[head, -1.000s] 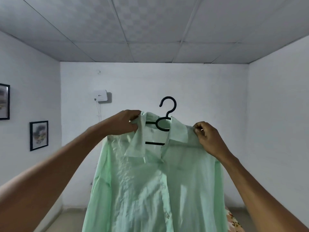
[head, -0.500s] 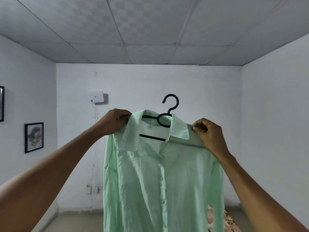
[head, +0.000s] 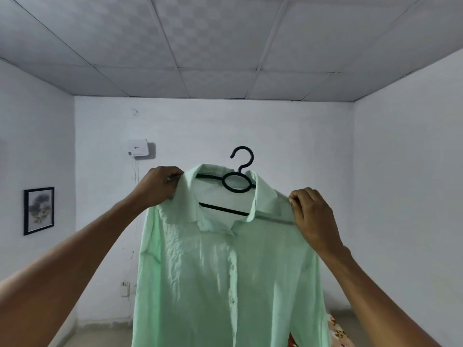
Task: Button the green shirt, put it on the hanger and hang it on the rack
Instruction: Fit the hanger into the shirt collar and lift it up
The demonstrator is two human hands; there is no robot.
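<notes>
A pale green shirt [head: 225, 284] hangs buttoned down its front, held up in the air before me. A black hanger [head: 236, 182] sits inside its collar, the hook sticking up above the neck and a crossbar showing in the open neckline. My left hand [head: 159, 186] pinches the shirt's left shoulder beside the collar. My right hand [head: 312, 216] grips the right shoulder, where the hanger's arm shows dark through the cloth. No rack is in sight.
White walls enclose the room. A white box [head: 137, 148] with a hanging cable is mounted on the far wall, a framed picture [head: 38, 211] on the left wall. A floral-patterned cloth [head: 338, 331] lies at the lower right behind the shirt.
The shirt's front has smoothed and hangs straighter. The left collar side has been pulled outward, showing more of the hanger. My view has shifted slightly; both hands keep their grip.
</notes>
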